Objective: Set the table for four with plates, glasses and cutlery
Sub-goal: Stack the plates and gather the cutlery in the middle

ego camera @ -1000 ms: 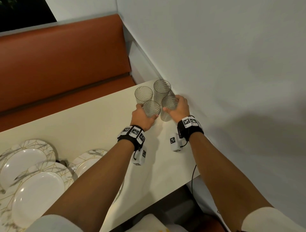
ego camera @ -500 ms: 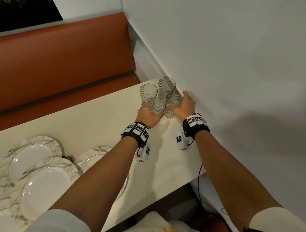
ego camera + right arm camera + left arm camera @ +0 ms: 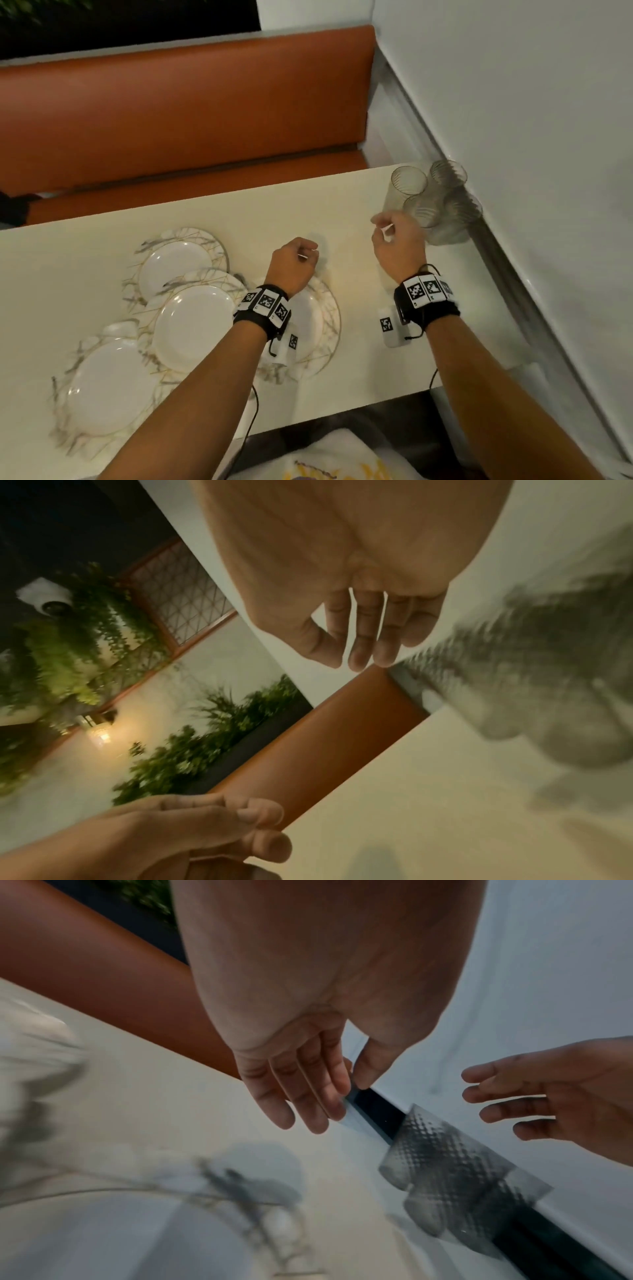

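Plates (image 3: 191, 325): four white plates with a marbled, gold-lined rim lie overlapping on the table (image 3: 85, 253), to the left of and partly under the left forearm. Judged from the overlap, they are bunched as a supply and not yet dealt out to four seats.

Left hand (image 3: 294, 265): empty and above the table, just beyond the far rim of the nearest plate. In the left wrist view its fingers (image 3: 308, 1096) hang loosely extended, close together, gripping nothing.

Right hand (image 3: 399, 245): empty too, held off the table to the right of the left hand. Its fingers (image 3: 363, 637) are relaxed and slightly parted in the right wrist view.

Glasses (image 3: 431, 202): four ribbed tumblers stand upright in a tight cluster in the table's far corner, just ahead and to the right of the right hand, apparently touching one another. The nearest sits close by the right knuckles, but no contact shows.

Why there: probably parked against the wall (image 3: 531, 120) so the middle stays free for laying plates.

Cutlery: none in view.

Bench (image 3: 171, 113): orange upholstered seat beyond the table's far edge, ahead of both hands.
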`<state>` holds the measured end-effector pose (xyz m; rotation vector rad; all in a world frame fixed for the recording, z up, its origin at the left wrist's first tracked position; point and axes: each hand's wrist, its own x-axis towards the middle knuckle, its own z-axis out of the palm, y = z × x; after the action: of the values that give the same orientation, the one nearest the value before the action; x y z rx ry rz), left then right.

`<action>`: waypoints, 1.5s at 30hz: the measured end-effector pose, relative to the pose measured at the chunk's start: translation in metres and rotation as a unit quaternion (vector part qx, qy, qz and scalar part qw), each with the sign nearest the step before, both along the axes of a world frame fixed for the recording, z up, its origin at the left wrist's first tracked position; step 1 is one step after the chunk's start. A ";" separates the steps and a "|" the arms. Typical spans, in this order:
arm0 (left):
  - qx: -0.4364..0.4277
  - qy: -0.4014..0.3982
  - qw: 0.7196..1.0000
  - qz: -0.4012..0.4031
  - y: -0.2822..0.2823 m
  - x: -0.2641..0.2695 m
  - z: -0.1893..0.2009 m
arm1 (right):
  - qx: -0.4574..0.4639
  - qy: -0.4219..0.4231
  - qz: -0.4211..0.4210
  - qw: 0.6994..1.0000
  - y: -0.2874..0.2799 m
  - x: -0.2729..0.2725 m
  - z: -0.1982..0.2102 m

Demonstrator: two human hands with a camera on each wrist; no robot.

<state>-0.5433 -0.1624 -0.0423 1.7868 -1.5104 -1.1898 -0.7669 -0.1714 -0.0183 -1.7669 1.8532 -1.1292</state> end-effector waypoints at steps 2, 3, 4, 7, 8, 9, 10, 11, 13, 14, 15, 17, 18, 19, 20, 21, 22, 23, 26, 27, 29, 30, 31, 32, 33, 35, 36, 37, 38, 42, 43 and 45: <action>0.006 -0.001 0.999 0.032 0.021 0.044 -0.008 | 0.052 -0.020 0.036 0.998 0.009 0.047 -0.010; 0.009 -0.001 0.999 0.047 0.031 0.065 -0.011 | 0.083 -0.034 0.048 0.995 0.015 0.070 -0.017; 0.011 -0.002 0.998 0.061 0.042 0.088 -0.015 | 0.112 -0.045 0.063 0.991 0.020 0.094 -0.024; 0.018 -0.022 0.994 0.102 0.072 0.152 -0.027 | 0.190 -0.047 0.105 0.975 0.038 0.158 -0.047; 0.021 -0.032 0.993 0.115 0.081 0.173 -0.030 | 0.224 -0.043 0.116 0.967 0.044 0.176 -0.055; 0.021 -0.044 0.991 0.128 0.090 0.194 -0.033 | 0.262 -0.036 0.120 0.957 0.050 0.193 -0.062; 0.022 -0.053 0.988 0.142 0.098 0.213 -0.036 | 0.300 -0.032 0.117 0.946 0.056 0.207 -0.069; 0.022 -0.055 0.986 0.157 0.106 0.230 -0.039 | 0.332 -0.031 0.108 0.936 0.061 0.219 -0.076; 0.025 -0.052 0.981 0.184 0.117 0.260 -0.042 | 0.367 -0.023 0.079 0.927 0.070 0.240 -0.087; 0.025 -0.052 0.979 0.196 0.121 0.273 -0.044 | 0.376 -0.018 0.060 0.924 0.073 0.249 -0.091; 0.027 -0.053 0.977 0.205 0.125 0.285 -0.045 | 0.386 -0.016 0.040 0.921 0.076 0.257 -0.093; 0.033 -0.044 0.975 0.215 0.130 0.304 -0.047 | 0.401 -0.032 0.008 0.915 0.080 0.268 -0.095; 0.035 -0.037 0.975 0.216 0.132 0.310 -0.046 | 0.400 -0.037 -0.001 0.916 0.082 0.271 -0.096; 0.033 -0.032 0.975 0.216 0.132 0.315 -0.046 | 0.393 -0.033 -0.008 0.919 0.082 0.272 -0.095; 0.032 -0.029 0.976 0.215 0.132 0.319 -0.045 | 0.382 -0.022 -0.011 0.924 0.082 0.273 -0.092; 0.033 -0.027 0.976 0.213 0.132 0.321 -0.045 | 0.369 -0.012 -0.008 0.929 0.082 0.273 -0.089; 0.034 -0.025 0.976 0.213 0.132 0.323 -0.045 | 0.356 -0.008 -0.001 0.935 0.081 0.273 -0.084; 0.036 -0.025 0.976 0.213 0.132 0.325 -0.045 | 0.343 -0.012 0.006 0.939 0.080 0.272 -0.077; 0.051 -0.010 0.974 0.219 0.128 0.325 -0.043 | 0.284 -0.022 0.021 0.958 0.073 0.269 -0.049; 0.052 0.000 0.973 0.224 0.126 0.322 -0.041 | 0.262 -0.018 0.023 0.965 0.070 0.267 -0.038; 0.064 0.032 0.969 0.237 0.120 0.315 -0.035 | 0.217 -0.004 0.029 0.976 0.063 0.263 -0.016; 0.073 0.055 0.967 0.240 0.118 0.310 -0.032 | 0.196 -0.007 0.034 0.980 0.059 0.261 -0.004; 0.081 0.078 0.966 0.235 0.114 0.304 -0.030 | 0.177 -0.018 0.038 0.983 0.055 0.259 0.006; 0.092 0.108 0.963 0.228 0.109 0.299 -0.028 | 0.162 -0.031 0.041 0.985 0.053 0.257 0.015; 0.110 0.151 0.956 0.224 0.104 0.294 -0.025 | 0.149 -0.046 0.042 0.987 0.050 0.256 0.023; 0.147 0.282 0.917 0.241 0.097 0.283 -0.017 | 0.130 -0.082 0.042 0.987 0.045 0.252 0.033; 0.151 0.342 0.893 0.251 0.092 0.279 -0.017 | 0.127 -0.098 0.044 0.986 0.043 0.250 0.036; 0.144 0.386 0.873 0.261 0.089 0.275 -0.015 | 0.129 -0.109 0.047 0.985 0.041 0.246 0.037; 0.134 0.407 0.864 0.265 0.085 0.270 -0.011 | 0.132 -0.118 0.050 0.983 0.039 0.239 0.039; 0.070 0.395 0.862 0.310 0.075 0.266 -0.001 | 0.170 -0.165 0.030 0.971 0.035 0.213 0.027; 0.056 0.376 0.869 0.318 0.073 0.265 0.001 | 0.179 -0.172 0.016 0.969 0.037 0.205 0.021; 0.042 0.344 0.878 0.329 0.070 0.265 0.000 | 0.197 -0.154 -0.012 0.968 0.044 0.187 0.004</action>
<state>-0.2779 -0.0921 -0.0425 1.4802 -0.3955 -1.3134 -0.5800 -0.1273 -0.0144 -1.2737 1.7614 -0.9025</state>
